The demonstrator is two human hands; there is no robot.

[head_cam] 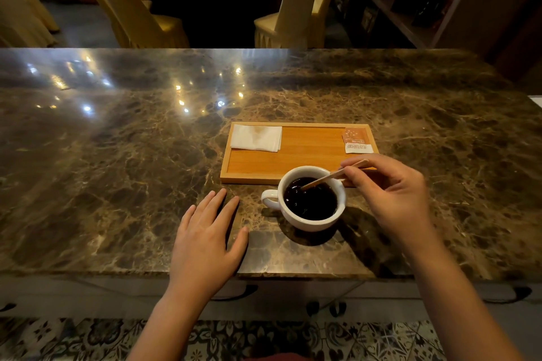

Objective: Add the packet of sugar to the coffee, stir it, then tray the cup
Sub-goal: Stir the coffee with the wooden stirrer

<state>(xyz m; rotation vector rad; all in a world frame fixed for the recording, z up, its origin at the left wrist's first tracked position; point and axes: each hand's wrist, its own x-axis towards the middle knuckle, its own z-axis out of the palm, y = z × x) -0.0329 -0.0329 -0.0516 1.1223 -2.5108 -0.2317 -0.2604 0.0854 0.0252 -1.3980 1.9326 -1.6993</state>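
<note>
right hand [393,196]: pinching a wooden stir stick [331,176] between thumb and fingertips, other fingers curled; hovering just right of the cup
stir stick: tilted, lower tip dipped in the coffee [311,199], upper end poking out past the fingers
cup [308,221]: white, handle pointing toward the left hand, standing on the marble counter [117,155], touching or just overlapping the tray's near edge
left hand [205,240]: flat on the counter, fingers spread, holding nothing, left of the cup
tray [252,177]: wooden, just beyond both hands
sugar packet [356,141]: orange, on the tray's far right corner, beyond the right hand; can't tell if torn
napkin [256,138]: white, folded, tray's far left corner
</note>
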